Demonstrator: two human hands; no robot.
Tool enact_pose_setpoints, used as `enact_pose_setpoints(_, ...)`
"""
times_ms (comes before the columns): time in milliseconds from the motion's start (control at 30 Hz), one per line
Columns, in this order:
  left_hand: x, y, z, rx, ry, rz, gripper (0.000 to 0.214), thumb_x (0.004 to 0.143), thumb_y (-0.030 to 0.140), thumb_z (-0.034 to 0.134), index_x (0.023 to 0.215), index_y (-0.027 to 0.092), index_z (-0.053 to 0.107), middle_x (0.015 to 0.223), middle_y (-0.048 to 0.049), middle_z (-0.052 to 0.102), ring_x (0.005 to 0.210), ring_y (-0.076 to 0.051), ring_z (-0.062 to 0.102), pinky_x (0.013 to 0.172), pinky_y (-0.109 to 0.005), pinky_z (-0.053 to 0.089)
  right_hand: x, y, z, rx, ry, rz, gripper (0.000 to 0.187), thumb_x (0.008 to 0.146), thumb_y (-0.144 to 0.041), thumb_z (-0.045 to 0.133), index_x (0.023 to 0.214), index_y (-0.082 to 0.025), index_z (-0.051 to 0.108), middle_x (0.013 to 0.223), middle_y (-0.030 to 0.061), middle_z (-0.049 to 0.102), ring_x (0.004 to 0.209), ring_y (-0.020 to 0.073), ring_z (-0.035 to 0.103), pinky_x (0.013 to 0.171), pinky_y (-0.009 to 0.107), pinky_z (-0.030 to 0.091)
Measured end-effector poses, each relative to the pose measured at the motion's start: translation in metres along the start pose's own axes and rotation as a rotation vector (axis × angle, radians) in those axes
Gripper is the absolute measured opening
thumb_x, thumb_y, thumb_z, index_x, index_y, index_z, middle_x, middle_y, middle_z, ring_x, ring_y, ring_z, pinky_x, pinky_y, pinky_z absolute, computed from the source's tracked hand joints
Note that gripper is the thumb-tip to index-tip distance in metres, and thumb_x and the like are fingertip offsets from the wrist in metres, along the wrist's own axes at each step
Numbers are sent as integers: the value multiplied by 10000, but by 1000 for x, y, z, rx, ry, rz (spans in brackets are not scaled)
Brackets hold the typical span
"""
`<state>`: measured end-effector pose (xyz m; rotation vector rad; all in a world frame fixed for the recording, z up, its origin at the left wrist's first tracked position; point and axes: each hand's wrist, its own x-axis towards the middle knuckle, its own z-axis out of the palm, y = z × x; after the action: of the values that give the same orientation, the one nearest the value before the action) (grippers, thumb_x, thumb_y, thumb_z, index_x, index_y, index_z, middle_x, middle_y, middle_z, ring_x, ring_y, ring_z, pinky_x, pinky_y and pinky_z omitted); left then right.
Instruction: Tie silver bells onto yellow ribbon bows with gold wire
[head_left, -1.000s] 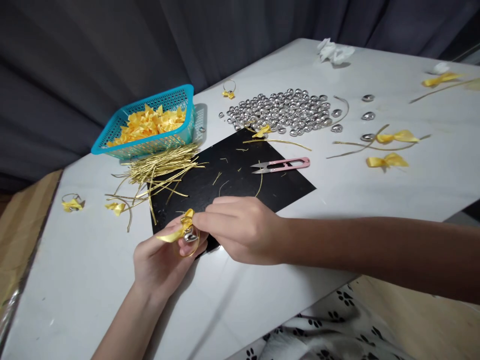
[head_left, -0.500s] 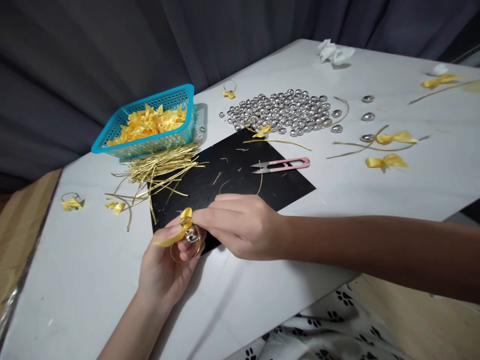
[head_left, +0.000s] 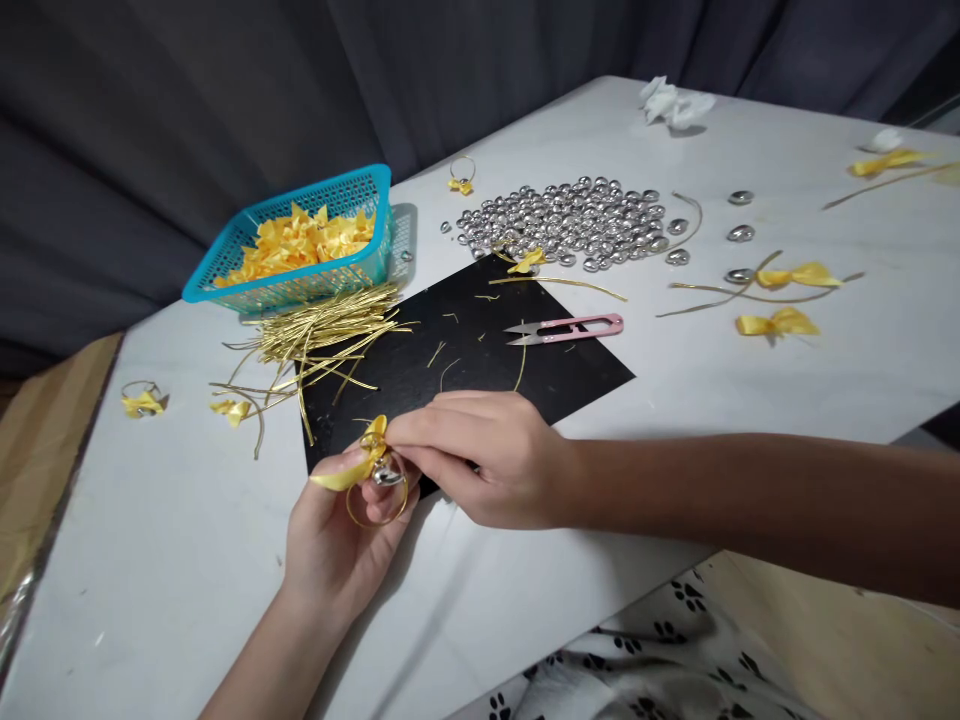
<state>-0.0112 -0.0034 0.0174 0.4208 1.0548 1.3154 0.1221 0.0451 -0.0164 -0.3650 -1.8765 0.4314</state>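
Note:
My left hand is closed on a yellow ribbon bow. A silver bead sits against the bow, and a loop of gold wire hangs below it. My right hand pinches at the right side of the bow, its fingertips pressed together; the gold wire seems to run into them, though the exact grip is hidden. Beneath both hands lies a black mat with wire scraps on it. Pink thread snips rest on the mat's right part, blades pointing left.
A blue basket of yellow bows stands at the back left, with a bundle of gold wires before it. Silver beads are spread behind the mat. Finished-looking ring lies far left; loose bows lie right.
The view has shifted slightly. Both hands stay at the bow, and the wire loop below it looks a little rounder and more turned toward me.

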Motion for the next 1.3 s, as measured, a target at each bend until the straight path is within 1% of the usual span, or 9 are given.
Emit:
enact_pose_setpoints(267,5,3,-2,75,-1,-41,182,531,145,688,400,147,562,364,41,480,336,-21,415,395,-128,454,-1,1,-2,-41,-51,-15,161,920,-98,439,933,-99,599,789,19,678,687,66,584,706,166,476)
enact_pose_setpoints(333,6,6,-3,121,3,-34,182,528,154,674,393,153,552,348,44,459,330,-24,402,382,-132,440,0,0,-6,-15,-94,38,201,933,-119,416,1060,-99,571,847,18,684,697,54,597,687,152,478)
enact_pose_setpoints(433,5,11,-3,184,32,-31,154,520,155,658,403,158,558,347,48,448,327,-24,396,371,-131,425,2,-1,-10,29,-220,88,366,941,-110,384,1299,-141,454,990,21,686,721,42,603,676,143,481)
enact_pose_setpoints(500,4,14,-2,210,52,-18,144,513,147,649,405,160,555,346,52,444,325,-21,394,369,-127,419,3,-1,-12,32,-282,73,392,940,-94,377,1316,-166,459,1031,16,688,735,45,601,692,152,484)
enact_pose_setpoints(633,4,15,0,243,51,-20,139,507,144,642,402,159,553,345,51,446,326,-21,402,371,-124,419,0,2,-8,12,-206,19,295,936,-85,389,1158,-125,578,989,12,705,753,49,608,731,158,490)
enact_pose_setpoints(833,4,12,-2,252,27,-44,171,519,168,664,387,159,556,346,40,464,332,-25,420,380,-123,413,-2,2,-4,11,-106,-2,199,923,-107,455,1066,-106,593,1000,28,709,815,58,645,783,155,497)
enact_pose_setpoints(1000,3,11,-2,263,12,-54,144,537,162,663,414,160,589,369,43,484,340,-19,419,388,-115,399,0,-1,-4,21,-72,38,137,908,-120,500,992,-115,608,901,11,714,764,47,649,726,122,488)
enact_pose_setpoints(1200,1,12,-2,336,50,44,171,555,176,655,410,166,565,373,46,486,371,-31,429,411,-123,393,-1,0,-4,81,-74,57,181,899,-102,497,1045,-100,603,816,-1,686,767,40,633,745,121,479)
enact_pose_setpoints(1300,3,13,-2,381,65,99,156,559,179,644,424,169,565,378,47,485,391,-40,437,421,-130,389,-2,-1,-4,117,-83,68,256,886,-52,458,1103,-89,588,888,23,688,811,48,627,779,142,487)
